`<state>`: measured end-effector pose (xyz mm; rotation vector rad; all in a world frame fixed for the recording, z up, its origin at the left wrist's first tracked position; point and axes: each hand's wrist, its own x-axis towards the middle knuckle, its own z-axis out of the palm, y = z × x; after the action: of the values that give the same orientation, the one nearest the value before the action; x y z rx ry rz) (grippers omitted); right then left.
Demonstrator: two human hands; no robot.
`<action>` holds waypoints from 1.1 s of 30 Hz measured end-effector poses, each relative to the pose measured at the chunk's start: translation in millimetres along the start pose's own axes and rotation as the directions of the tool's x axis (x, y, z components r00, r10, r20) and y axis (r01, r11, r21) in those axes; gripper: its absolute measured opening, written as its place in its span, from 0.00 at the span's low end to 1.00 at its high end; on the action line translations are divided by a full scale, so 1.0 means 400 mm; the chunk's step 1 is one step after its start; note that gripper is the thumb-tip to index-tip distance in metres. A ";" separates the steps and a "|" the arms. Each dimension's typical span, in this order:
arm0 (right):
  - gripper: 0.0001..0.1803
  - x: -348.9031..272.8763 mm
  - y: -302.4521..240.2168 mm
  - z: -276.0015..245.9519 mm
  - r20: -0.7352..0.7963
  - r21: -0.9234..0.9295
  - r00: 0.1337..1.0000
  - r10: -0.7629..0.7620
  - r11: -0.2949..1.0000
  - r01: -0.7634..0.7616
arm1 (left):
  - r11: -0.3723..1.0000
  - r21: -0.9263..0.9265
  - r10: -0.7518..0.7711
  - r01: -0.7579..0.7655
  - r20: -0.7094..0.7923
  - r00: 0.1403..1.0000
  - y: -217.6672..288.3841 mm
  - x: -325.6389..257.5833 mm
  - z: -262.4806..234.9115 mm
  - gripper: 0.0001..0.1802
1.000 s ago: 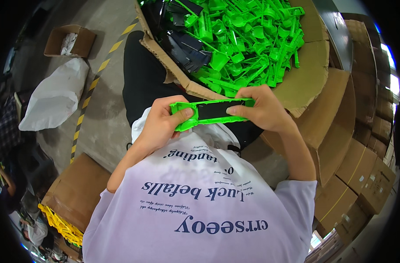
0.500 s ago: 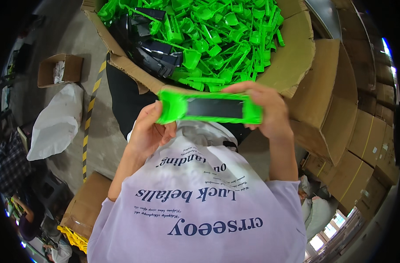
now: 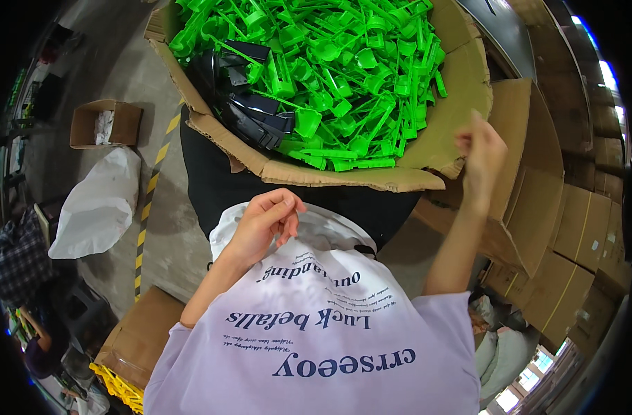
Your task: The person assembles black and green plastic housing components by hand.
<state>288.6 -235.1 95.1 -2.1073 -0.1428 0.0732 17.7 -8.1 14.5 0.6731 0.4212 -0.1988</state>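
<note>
My left hand [image 3: 264, 223] hovers in front of my shirt, just short of the near rim of a big cardboard box. Its fingers are loosely curled and slightly apart, with nothing in them. Off to the right, my right hand [image 3: 483, 153] is raised beside the box's right rim, a little smeared by motion; its fingers look parted and no object shows in them. Inside the big cardboard box [image 3: 461, 66] lies a heap of bright green plastic scoop-like parts [image 3: 350, 76]. Several glossy black plastic pieces [image 3: 257, 121] rest at the heap's left side.
An open cardboard box [image 3: 516, 149] stands at the right, next to stacked closed cartons [image 3: 568, 235]. On the left floor are a white sack [image 3: 98, 204], a small carton [image 3: 125, 124] and a yellow-black stripe [image 3: 150, 200]. Another carton [image 3: 139, 332] sits lower left, near a person in a checked garment [image 3: 18, 252].
The green piece with a dark panel, held between both hands earlier, is out of them now. My right hand has moved right and up; my left hand has shifted slightly right and down.
</note>
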 end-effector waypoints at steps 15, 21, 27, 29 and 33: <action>0.17 0.254 0.074 0.485 0.537 -0.530 0.768 -0.349 0.568 0.629 | 0.980 0.177 0.121 -0.092 -0.163 0.979 0.013 -0.038 0.001 0.15; 0.16 0.257 0.104 0.554 0.486 -0.542 0.775 -0.404 0.557 0.630 | 0.977 0.170 0.165 -0.130 -0.210 0.964 0.024 -0.048 -0.007 0.15; 0.08 0.072 -0.096 0.412 0.509 -0.138 0.251 -0.823 0.210 0.968 | 0.965 0.172 0.221 -0.199 -0.120 0.968 0.011 -0.035 -0.048 0.27; 0.06 -0.020 -0.168 0.342 0.676 -0.124 0.087 -0.732 0.004 0.992 | 0.960 0.121 0.263 -0.252 -0.090 0.961 0.020 -0.029 -0.035 0.26; 0.08 -0.189 -0.235 0.289 0.832 -0.022 -0.049 -0.553 -0.122 0.992 | 0.936 0.065 0.346 -0.346 0.012 0.938 0.024 -0.011 -0.022 0.25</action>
<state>194.3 -99.0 115.8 -2.0375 -2.4397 -0.1959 13.9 5.2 15.6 0.8015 0.2895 0.1225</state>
